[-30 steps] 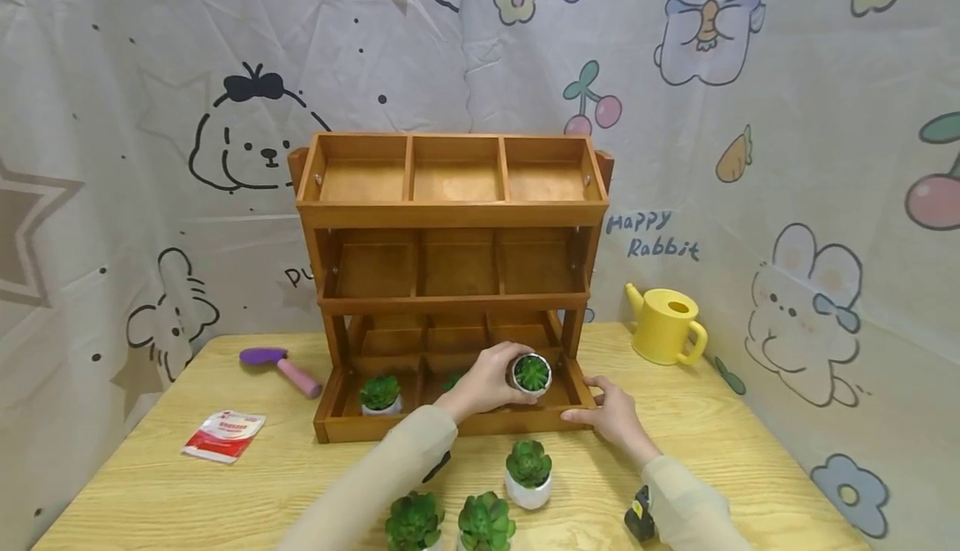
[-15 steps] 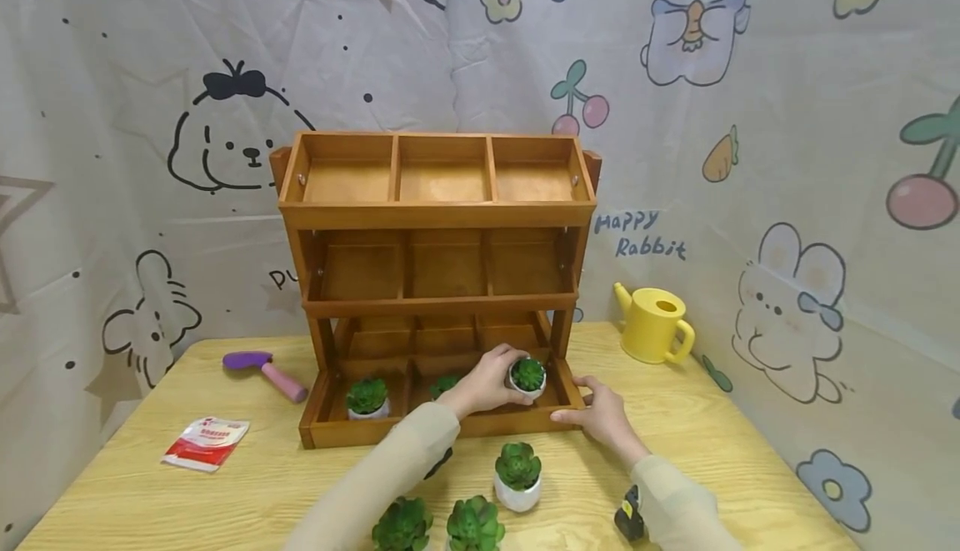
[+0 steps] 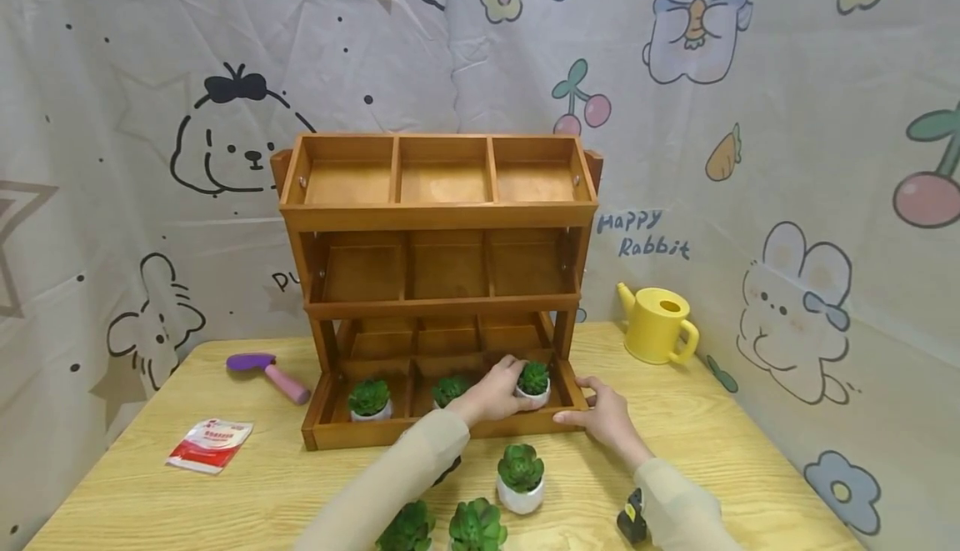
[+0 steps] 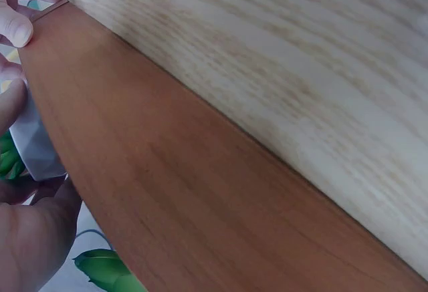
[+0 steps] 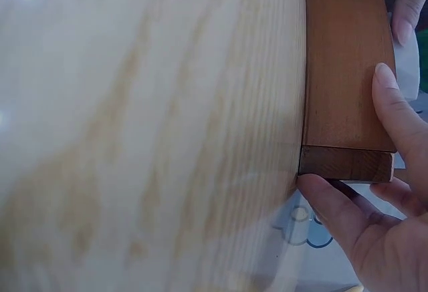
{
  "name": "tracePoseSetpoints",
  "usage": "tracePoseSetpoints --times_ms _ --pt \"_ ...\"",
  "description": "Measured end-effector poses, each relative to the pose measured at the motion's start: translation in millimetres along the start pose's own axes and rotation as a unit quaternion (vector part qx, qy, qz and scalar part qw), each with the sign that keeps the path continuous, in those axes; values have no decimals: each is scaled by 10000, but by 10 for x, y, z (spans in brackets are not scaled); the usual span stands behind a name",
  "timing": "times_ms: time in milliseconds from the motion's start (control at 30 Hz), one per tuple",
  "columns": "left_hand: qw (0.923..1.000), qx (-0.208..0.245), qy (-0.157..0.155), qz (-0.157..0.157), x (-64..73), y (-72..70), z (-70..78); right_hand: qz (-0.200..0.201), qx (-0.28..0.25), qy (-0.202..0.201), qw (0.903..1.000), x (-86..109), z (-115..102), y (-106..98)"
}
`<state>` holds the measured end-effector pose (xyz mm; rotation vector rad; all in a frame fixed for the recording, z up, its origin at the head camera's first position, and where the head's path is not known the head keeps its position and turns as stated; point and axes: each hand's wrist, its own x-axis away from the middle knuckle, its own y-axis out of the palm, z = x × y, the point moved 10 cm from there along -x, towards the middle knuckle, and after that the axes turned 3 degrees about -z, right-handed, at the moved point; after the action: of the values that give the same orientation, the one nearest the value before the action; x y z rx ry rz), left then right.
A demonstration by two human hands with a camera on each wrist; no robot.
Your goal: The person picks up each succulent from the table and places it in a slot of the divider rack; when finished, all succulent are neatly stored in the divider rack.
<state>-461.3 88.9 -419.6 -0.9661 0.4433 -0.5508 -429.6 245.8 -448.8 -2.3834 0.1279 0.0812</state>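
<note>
My left hand (image 3: 497, 390) holds a small potted succulent (image 3: 534, 379) by its white pot, inside the right compartment of the wooden shelf's (image 3: 442, 217) bottom tier. In the left wrist view the pot (image 4: 41, 138) shows behind the shelf's front board (image 4: 174, 145). At the tier's front right corner, my right hand (image 3: 606, 418) grips the wood. The right wrist view shows that hand (image 5: 391, 228) with its thumb on the front board and fingers around the end. One succulent (image 3: 370, 399) sits in the left compartment, another (image 3: 450, 391) in the middle, partly covered by my left hand.
Several potted succulents, one of them nearest the shelf (image 3: 521, 478), stand on the table in front. A yellow watering can (image 3: 657, 326) is at the back right. On the left lie a purple and pink hand shovel (image 3: 268, 374) and a red and white packet (image 3: 211, 444).
My left hand has lowered the succulent into the right compartment and turned its pot more upright. My right hand keeps its grip on the corner. The head view has shifted slightly.
</note>
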Motion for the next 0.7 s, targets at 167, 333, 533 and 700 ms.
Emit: tracePoseSetpoints --times_ms 167,333,533,700 --pt "9997 3 -214 -64 11 36 -38 5 21 -49 10000 20 -42 -13" --pt "9993 -67 -335 -157 11 98 -47 9 9 -75 10000 33 -62 -18" --pt "9974 -51 -627 -357 15 159 -100 24 39 -31 10000 36 -43 -14" --pt "9961 -107 -776 -406 1 165 -139 26 44 -19 10000 32 -39 -12"
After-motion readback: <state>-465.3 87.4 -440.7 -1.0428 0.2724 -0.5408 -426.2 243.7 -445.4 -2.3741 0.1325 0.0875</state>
